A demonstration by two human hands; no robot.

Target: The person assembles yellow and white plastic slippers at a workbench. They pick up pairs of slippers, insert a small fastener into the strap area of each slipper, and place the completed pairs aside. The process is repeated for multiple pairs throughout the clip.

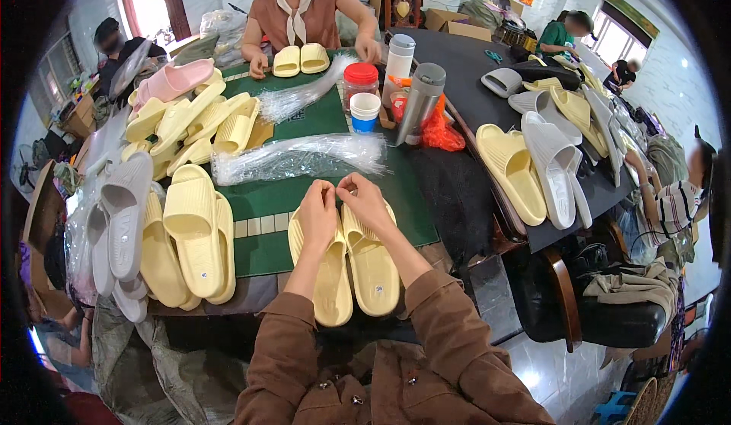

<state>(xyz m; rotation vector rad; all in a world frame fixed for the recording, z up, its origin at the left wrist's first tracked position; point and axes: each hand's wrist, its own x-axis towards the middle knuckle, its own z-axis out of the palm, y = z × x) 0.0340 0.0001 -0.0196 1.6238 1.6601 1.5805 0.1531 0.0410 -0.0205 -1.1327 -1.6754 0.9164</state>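
Observation:
A pair of pale yellow slide slippers (375,266) lies side by side at the table's near edge, toes pointing away from me. Over their straps, my left hand (317,210) is closed, its thumb and fingertips pinched together. My right hand (366,200) is closed the same way right beside it, fingertips close to the left ones. Whatever thin thing the fingers hold is too small to make out. Just beyond both hands, a bundle of clear plastic strands (301,158) lies across the green mat (411,206).
Yellow and pink slippers (171,82) are heaped at left, with grey slippers (126,215) nearer. A red-lidded jar (360,81), paper cups (365,109) and a steel tumbler (423,101) stand ahead. Opposite sits a co-worker (320,14) behind another yellow pair. More slippers (512,170) cover the right-hand table.

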